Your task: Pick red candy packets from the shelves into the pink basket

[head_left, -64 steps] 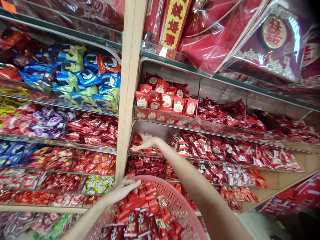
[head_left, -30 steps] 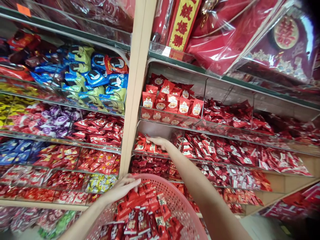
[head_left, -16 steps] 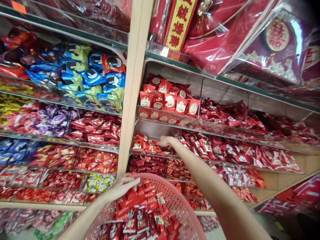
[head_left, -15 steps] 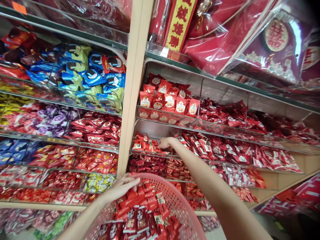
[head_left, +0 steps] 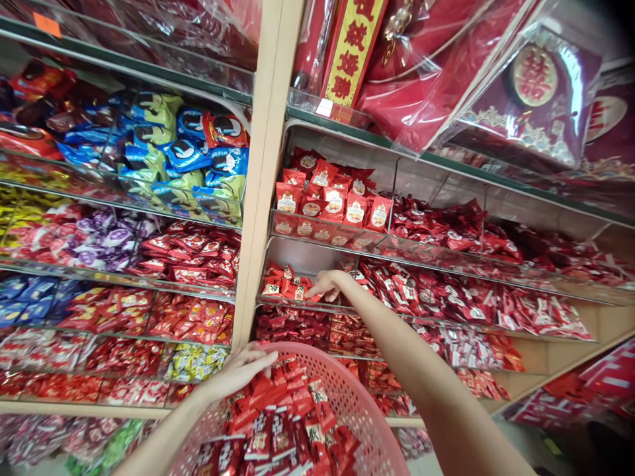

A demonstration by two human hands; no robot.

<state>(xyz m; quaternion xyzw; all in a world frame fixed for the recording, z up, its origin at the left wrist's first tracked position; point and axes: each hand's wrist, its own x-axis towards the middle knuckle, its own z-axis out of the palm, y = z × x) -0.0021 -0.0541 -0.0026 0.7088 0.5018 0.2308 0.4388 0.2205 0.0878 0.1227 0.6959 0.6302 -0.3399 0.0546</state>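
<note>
Blue packets (head_left: 186, 153): piled left of the wooden post (head_left: 265, 172).
Left hand (head_left: 245, 368): over the rim of the pink basket (head_left: 354, 387), fingers close together; grip cannot be told.
Pink basket: well filled with red packets (head_left: 282, 430).
Shelf packets (head_left: 285, 285): red, in the compartment just right of the post.
Right hand (head_left: 326, 285): beside the shelf packets, fingers bent, one stretched toward them; cannot tell whether they pinch anything.

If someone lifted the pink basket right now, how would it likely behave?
The pink basket would probably flex slightly, as its perforated wall looks thin and plastic. Lifted only where the left hand lies over its rim, it might tip. The loose packets inside could slide if it tilted.
</note>
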